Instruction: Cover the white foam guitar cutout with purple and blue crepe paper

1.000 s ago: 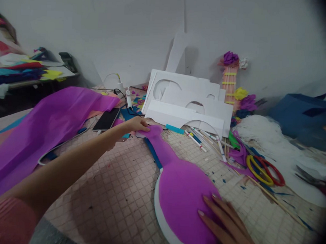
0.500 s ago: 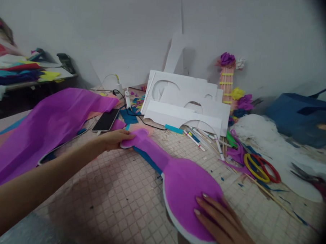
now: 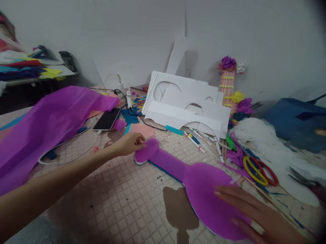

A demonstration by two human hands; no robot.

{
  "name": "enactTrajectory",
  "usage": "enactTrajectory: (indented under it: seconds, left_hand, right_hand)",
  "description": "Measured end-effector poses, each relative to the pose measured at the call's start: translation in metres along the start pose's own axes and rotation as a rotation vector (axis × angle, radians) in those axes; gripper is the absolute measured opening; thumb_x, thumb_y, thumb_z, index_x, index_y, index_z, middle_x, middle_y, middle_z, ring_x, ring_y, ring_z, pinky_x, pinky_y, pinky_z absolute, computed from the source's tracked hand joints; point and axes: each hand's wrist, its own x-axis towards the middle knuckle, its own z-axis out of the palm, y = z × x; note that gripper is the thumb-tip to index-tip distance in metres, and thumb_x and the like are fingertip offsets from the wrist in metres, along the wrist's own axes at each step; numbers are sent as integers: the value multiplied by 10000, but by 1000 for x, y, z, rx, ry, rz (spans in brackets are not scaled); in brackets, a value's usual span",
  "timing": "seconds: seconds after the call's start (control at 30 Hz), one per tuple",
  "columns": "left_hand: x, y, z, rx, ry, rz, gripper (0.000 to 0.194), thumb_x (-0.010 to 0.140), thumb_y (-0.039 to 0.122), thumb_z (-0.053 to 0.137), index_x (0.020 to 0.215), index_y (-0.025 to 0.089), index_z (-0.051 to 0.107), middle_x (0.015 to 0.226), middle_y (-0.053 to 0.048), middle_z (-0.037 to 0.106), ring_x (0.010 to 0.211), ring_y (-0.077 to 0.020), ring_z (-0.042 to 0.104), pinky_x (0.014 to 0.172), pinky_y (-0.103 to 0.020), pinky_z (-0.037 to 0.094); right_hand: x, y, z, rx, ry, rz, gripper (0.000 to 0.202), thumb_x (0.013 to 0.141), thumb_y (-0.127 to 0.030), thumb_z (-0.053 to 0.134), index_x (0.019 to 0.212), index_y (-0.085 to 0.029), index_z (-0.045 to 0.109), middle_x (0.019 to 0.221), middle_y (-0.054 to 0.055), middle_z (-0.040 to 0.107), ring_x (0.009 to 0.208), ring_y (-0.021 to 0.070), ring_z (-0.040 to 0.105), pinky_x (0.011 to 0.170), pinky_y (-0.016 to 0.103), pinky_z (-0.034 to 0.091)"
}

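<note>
A guitar-shaped cutout (image 3: 174,165), purple on top with a pale edge, lies flat on the tiled-pattern tabletop (image 3: 116,199). Its narrow end points left, its round end right. At the narrow end, my left hand (image 3: 131,143) has its fingers curled together on the cutout's edge; the thumb is partly hidden. Across the round end my right hand (image 3: 261,216) rests flat, fingers stretched out and slightly blurred. A strip of blue shows along the lower side of the neck.
Purple paper sheet (image 3: 55,113) spreads on the left beside a phone (image 3: 107,119) with a white cable. White cut boards (image 3: 185,97) lean at the back. Scissors (image 3: 255,171), thin sticks (image 3: 273,202), white fibre (image 3: 256,129) and pliers (image 3: 303,180) lie right. A blue bag (image 3: 298,120) stands behind.
The cutout has shifted right and now lies lower at its narrow end, uncovering a brown patch on the tabletop. Both hands have moved right with it.
</note>
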Motion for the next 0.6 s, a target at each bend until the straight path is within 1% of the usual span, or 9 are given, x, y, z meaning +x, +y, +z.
enactTrajectory:
  seconds: [0.07, 0.1, 0.13, 0.2, 0.3, 0.37, 0.43, 0.53, 0.6]
  left_hand:
    - [4, 0, -5, 57, 42, 45, 232, 706, 341, 633, 843, 157, 671, 744, -48, 680, 681, -183, 606, 630, -267, 462]
    - [7, 0, -6, 74, 47, 68, 211, 722, 321, 607, 833, 155, 676, 765, -56, 691, 698, -186, 615, 648, -269, 469]
    - [11, -1, -7, 85, 41, 92, 191, 732, 298, 585, 815, 155, 680, 780, -58, 702, 714, -186, 625, 663, -267, 476]
    - [21, -4, -7, 94, 20, 141, 174, 745, 242, 541, 783, 160, 690, 795, -49, 720, 745, -178, 645, 688, -252, 491]
    - [36, -10, -6, 97, 19, 201, 215, 749, 168, 488, 767, 167, 703, 821, -33, 738, 791, -162, 662, 733, -233, 505]
    - [45, -15, -6, 95, 41, 231, 241, 757, 150, 480, 814, 165, 713, 880, -38, 745, 841, -164, 668, 773, -237, 510]
    - [51, -19, -4, 82, 69, 253, 271, 774, 152, 482, 914, 159, 714, 985, -57, 740, 924, -175, 666, 814, -251, 512]
    - [57, -25, -3, 53, 103, 266, 310, 809, 184, 485, 1039, 148, 689, 1087, -82, 719, 1000, -190, 660, 843, -273, 521]
    - [57, -28, -3, 39, 122, 266, 310, 826, 208, 483, 1055, 141, 683, 1095, -92, 715, 995, -193, 666, 844, -283, 527]
  right_hand:
    - [50, -13, -15, 184, 17, 43, 429, 915, -310, 509, 1339, -375, 498, 1337, 2, 593, 1222, 227, 550, 1003, 412, 478]
    - [78, -18, -17, 307, 25, 56, 369, 929, -306, 486, 1291, -339, 551, 1319, 19, 606, 1230, 222, 539, 1048, 427, 428]
    - [106, -22, -16, 450, 37, 55, 327, 934, -301, 473, 1239, -297, 590, 1290, 44, 621, 1203, 218, 556, 1045, 423, 425]
    - [158, -23, -2, 744, 51, 76, 278, 912, -282, 482, 1141, -213, 624, 1185, 95, 661, 1101, 222, 614, 973, 418, 478]
    - [217, -16, 32, 845, 21, 70, 236, 907, -236, 416, 964, -167, 635, 966, 93, 716, 885, 196, 694, 816, 386, 561]
    - [243, -8, 50, 865, 20, 71, 222, 901, -205, 416, 899, -159, 633, 907, 78, 720, 845, 185, 698, 794, 378, 563]
    - [260, 2, 58, 848, 77, 90, 182, 910, -224, 464, 933, -152, 630, 963, 72, 703, 924, 193, 670, 864, 416, 523]
    - [275, 17, 57, 802, 158, 122, 197, 907, -297, 544, 1012, -151, 622, 1058, 70, 671, 1021, 216, 620, 937, 471, 454]
    - [279, 23, 52, 785, 174, 128, 217, 913, -308, 527, 1021, -146, 624, 1061, 73, 673, 1028, 219, 618, 946, 471, 442]
